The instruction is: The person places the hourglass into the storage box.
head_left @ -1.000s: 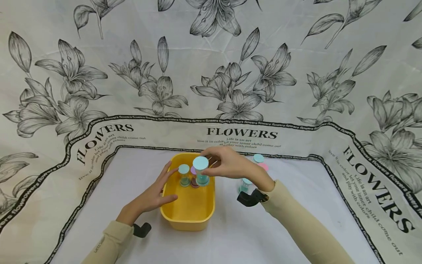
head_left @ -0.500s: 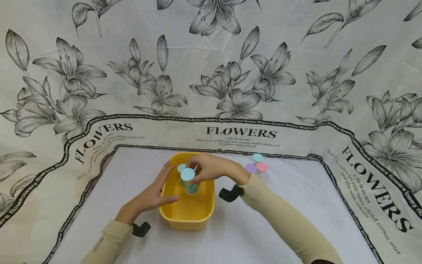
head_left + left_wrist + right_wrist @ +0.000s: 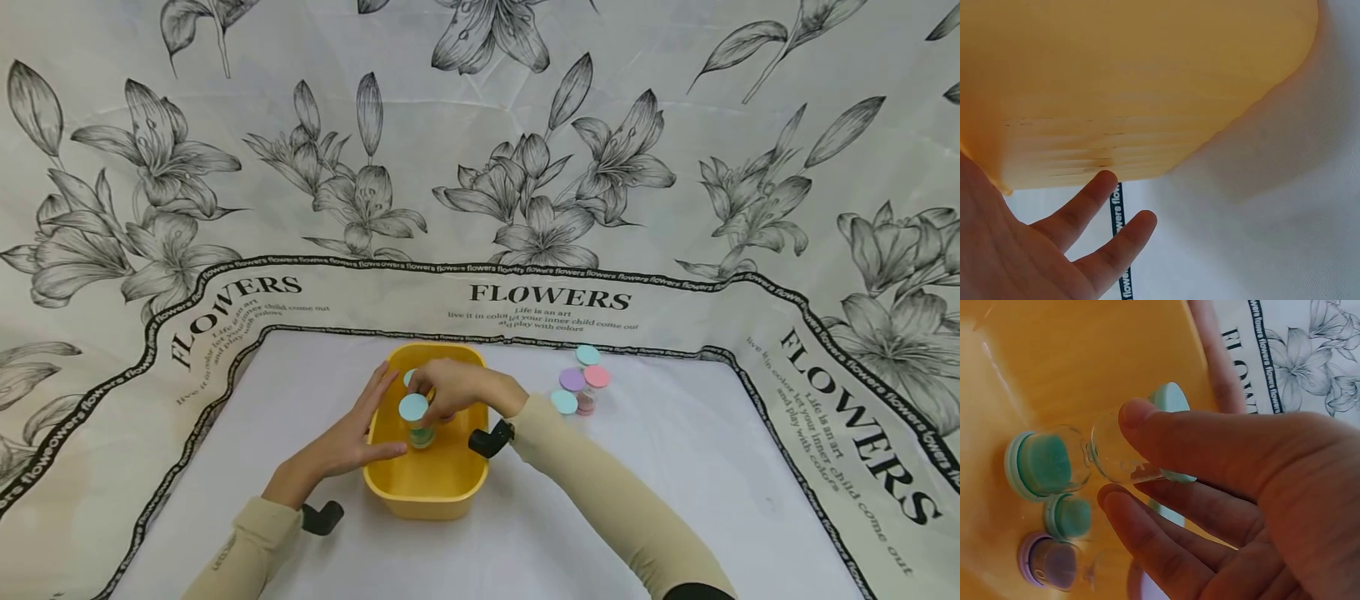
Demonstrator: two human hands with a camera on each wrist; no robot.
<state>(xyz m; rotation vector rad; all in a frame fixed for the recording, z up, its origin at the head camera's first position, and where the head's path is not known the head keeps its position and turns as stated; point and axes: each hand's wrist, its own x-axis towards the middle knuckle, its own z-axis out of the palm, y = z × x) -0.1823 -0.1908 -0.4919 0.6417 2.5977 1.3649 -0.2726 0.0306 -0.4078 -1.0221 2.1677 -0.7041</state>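
Observation:
Within the yellow plastic basin (image 3: 427, 508), my right hand (image 3: 465, 387) pinches an hourglass (image 3: 413, 408) with pale blue-green caps by its upper glass bulb. The right wrist view has green sand in the lower bulb (image 3: 1047, 464), with thumb and fingers at the other bulb. Beside it in the basin stand a smaller-looking green hourglass (image 3: 1072, 517) and a purple one (image 3: 1054, 562), partly behind my fingers. At the basin's left side rests my left hand (image 3: 341, 446), its fingers spread and fairly straight along the rim and outer wall.
To the right of the basin, several more hourglasses stand grouped on the white cloth: blue-topped (image 3: 587, 356), purple-topped (image 3: 572, 380), pink-topped (image 3: 596, 377) and another blue-topped one (image 3: 564, 402). A flower-printed cloth (image 3: 547, 208) hangs behind the table.
My right hand has carried the hourglass left and lower into the basin, towards its near left part. The left hand has stayed at the basin's side.

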